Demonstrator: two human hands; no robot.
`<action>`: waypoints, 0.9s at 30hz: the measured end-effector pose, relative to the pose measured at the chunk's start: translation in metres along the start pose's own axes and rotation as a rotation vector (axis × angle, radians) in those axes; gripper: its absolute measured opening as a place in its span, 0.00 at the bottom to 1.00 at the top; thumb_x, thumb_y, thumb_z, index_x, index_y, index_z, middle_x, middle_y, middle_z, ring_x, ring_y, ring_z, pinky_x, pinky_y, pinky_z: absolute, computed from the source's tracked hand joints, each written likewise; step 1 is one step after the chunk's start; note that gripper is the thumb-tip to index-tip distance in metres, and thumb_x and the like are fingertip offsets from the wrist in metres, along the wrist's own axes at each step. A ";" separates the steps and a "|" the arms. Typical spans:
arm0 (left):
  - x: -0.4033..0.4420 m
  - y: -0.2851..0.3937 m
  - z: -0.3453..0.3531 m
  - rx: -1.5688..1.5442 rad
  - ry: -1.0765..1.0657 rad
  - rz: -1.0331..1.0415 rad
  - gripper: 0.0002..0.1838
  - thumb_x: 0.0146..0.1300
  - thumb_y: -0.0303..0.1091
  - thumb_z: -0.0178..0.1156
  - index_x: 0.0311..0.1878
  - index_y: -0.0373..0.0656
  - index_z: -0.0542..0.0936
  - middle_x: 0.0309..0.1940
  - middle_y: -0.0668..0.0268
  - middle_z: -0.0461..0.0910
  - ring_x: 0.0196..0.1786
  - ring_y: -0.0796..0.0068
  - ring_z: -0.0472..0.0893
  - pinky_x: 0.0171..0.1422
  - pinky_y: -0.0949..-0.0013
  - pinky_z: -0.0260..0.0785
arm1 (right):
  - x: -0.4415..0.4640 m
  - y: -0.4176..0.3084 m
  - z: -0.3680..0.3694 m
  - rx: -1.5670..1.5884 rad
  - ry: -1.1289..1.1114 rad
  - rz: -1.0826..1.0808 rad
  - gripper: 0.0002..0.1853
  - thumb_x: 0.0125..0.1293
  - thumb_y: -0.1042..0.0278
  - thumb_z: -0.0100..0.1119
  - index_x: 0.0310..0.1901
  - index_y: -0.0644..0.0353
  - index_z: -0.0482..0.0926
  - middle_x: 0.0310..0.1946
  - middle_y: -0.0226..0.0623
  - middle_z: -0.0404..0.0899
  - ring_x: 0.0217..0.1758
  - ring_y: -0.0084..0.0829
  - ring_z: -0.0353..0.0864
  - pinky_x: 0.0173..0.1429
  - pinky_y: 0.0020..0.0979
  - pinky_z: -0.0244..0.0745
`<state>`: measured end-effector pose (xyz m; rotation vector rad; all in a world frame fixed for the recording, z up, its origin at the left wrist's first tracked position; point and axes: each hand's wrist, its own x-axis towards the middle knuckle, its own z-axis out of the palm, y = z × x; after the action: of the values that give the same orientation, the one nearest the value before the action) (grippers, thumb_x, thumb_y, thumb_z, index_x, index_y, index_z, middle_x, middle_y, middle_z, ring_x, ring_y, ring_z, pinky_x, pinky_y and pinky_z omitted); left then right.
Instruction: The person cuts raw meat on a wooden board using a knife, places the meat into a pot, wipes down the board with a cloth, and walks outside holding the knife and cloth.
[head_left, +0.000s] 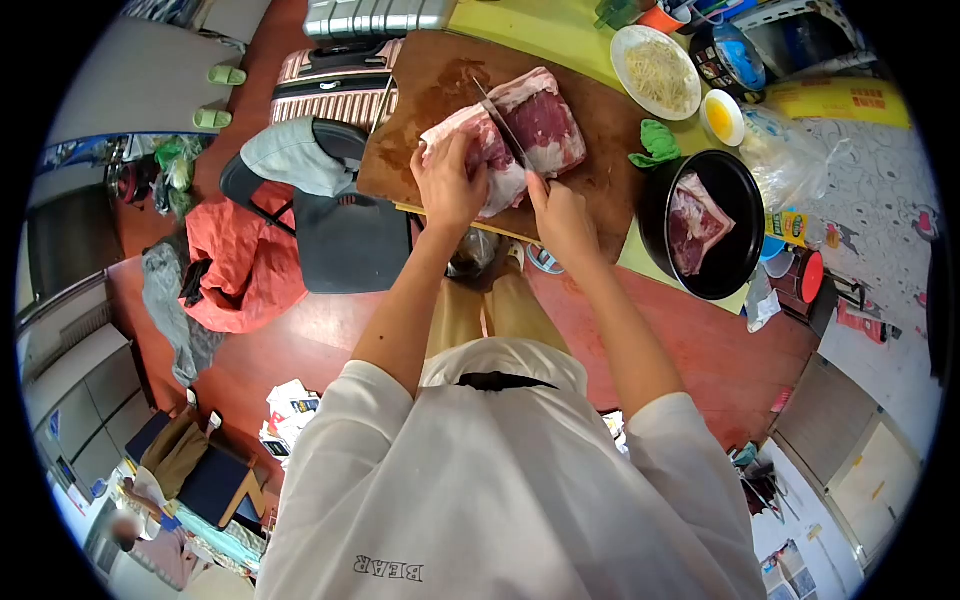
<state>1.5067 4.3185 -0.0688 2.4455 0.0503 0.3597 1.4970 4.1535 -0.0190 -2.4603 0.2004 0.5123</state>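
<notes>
A large slab of raw meat [555, 125] lies on a brown wooden board [420, 75]. The blade of a knife [500, 120] sits in a cut that runs across the slab. My right hand [562, 215] is closed around the knife's handle at the near edge of the meat. On the left part of the slab rests my left hand [450, 185], its fingers bent and pressed onto the meat, left of the blade. Another piece of meat [695, 225] lies in a black pan [740, 260] to the right of the board.
Behind the pan stand a plate of bean sprouts [655, 75], a small bowl with yellow contents [722, 118] and a green cloth [655, 145]. A black chair [350, 245] and pink suitcase [330, 95] are left of the board. Another person [135, 510] is at the far lower left.
</notes>
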 end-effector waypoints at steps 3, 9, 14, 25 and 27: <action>-0.002 -0.004 -0.001 -0.008 -0.048 -0.003 0.22 0.51 0.29 0.65 0.53 0.47 0.76 0.43 0.63 0.82 0.52 0.60 0.79 0.70 0.49 0.54 | 0.001 -0.011 -0.005 -0.058 -0.029 0.066 0.36 0.74 0.38 0.38 0.37 0.70 0.82 0.37 0.64 0.81 0.46 0.62 0.80 0.51 0.55 0.73; -0.004 -0.003 0.000 -0.034 0.014 0.020 0.22 0.50 0.30 0.66 0.51 0.47 0.77 0.42 0.62 0.82 0.51 0.60 0.79 0.70 0.49 0.54 | 0.023 -0.029 0.001 -0.074 -0.064 0.082 0.38 0.73 0.37 0.36 0.38 0.69 0.83 0.40 0.63 0.81 0.48 0.61 0.81 0.52 0.52 0.75; 0.001 -0.003 -0.004 -0.028 -0.042 -0.028 0.21 0.50 0.30 0.66 0.50 0.46 0.77 0.42 0.62 0.82 0.50 0.59 0.79 0.71 0.47 0.54 | 0.000 -0.007 -0.001 -0.083 -0.013 0.075 0.38 0.72 0.35 0.38 0.38 0.68 0.84 0.39 0.63 0.81 0.47 0.61 0.81 0.52 0.53 0.75; -0.005 -0.006 0.002 -0.010 -0.021 -0.007 0.24 0.49 0.29 0.66 0.52 0.48 0.76 0.50 0.62 0.80 0.58 0.61 0.77 0.71 0.47 0.52 | 0.002 -0.011 -0.008 -0.054 -0.063 0.073 0.38 0.72 0.35 0.39 0.40 0.69 0.83 0.40 0.63 0.81 0.49 0.61 0.80 0.53 0.54 0.73; -0.004 -0.003 -0.001 -0.028 -0.064 -0.052 0.24 0.50 0.29 0.66 0.53 0.49 0.76 0.48 0.63 0.81 0.56 0.61 0.77 0.70 0.47 0.52 | -0.014 -0.003 -0.016 -0.084 -0.102 0.104 0.37 0.72 0.35 0.39 0.42 0.69 0.82 0.41 0.63 0.81 0.50 0.62 0.79 0.54 0.55 0.72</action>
<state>1.5028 4.3212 -0.0711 2.4213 0.0808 0.2574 1.4897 4.1467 -0.0002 -2.5072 0.2718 0.7022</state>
